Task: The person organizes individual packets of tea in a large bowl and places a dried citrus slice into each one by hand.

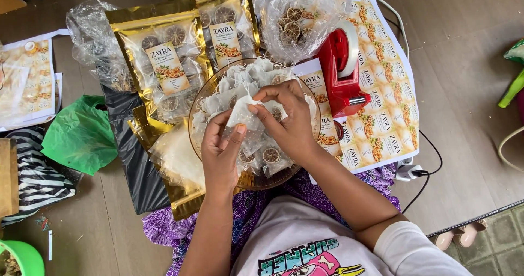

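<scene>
Sheet of printed labels (388, 112) lay biggest, spread on the floor at right, partly under the red tape dispenser (343, 71). Gold-edged pouches (164, 63) of dried citrus slices sat top left, clear plastic bags (297, 14) beside and behind them. Green plastic bag (81, 137) at far left, well apart. Round glass tray (256, 182) sat centre, in front of the person, piled with small white sachets of dried slices.

Risks, as I judge them:
- Sachet material looked thin; pulling both edges apart too hard could tear it or let the slice drop out.
- Pile in the tray was heaped to the rim; a wrist brushing it could push sachets over the edge onto the floor.
- Dispenser's cutter sat just beside the right forearm; a wide reach could snag it.
- Cable near the label sheet could get pulled if the sheet was dragged.

Hands, both over the tray:
- Left hand (221, 150): mostly closed, thumb and fingers pinching the lower left edge of one small white sachet (245, 117).
- Right hand (289, 117): fingers curled, tips pinched on the top right of the same sachet.
- Sachet was held between both hands, just above the pile, roughly flat. Whether it held a slice: cannot tell.
</scene>
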